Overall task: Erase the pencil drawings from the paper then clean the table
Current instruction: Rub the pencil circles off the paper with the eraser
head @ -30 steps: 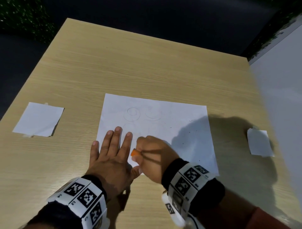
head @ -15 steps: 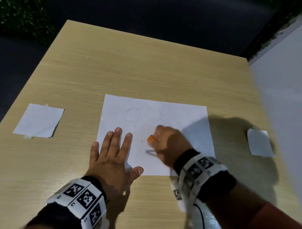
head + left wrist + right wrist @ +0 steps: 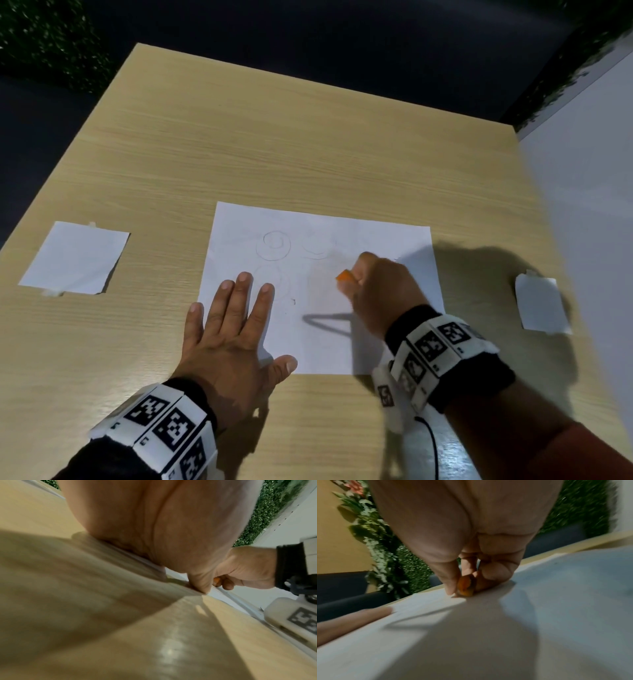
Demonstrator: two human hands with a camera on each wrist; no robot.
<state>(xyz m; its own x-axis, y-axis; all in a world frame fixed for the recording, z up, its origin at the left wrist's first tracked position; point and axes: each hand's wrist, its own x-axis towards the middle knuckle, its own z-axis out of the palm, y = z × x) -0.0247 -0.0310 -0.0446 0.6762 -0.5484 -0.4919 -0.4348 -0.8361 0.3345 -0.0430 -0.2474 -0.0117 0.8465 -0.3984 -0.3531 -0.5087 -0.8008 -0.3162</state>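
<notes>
Erasing midway: right hand (image 3: 380, 291) fingers pinch small orange eraser (image 3: 343, 275) on white paper sheet (image 3: 376, 236) near light wooden desk's (image 3: 274, 144) front edge, flat open left hand (image 3: 229, 332) pins it, faint pencil circles (image 3: 274, 246) remain, desk cleanup undone.

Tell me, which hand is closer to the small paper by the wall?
Right. The right hand rubs the big sheet, nearer the small paper; the left hand lies flat farther away.

Dim room; hard shadows on table (image 3: 308, 154); wrist views blurred.
</notes>
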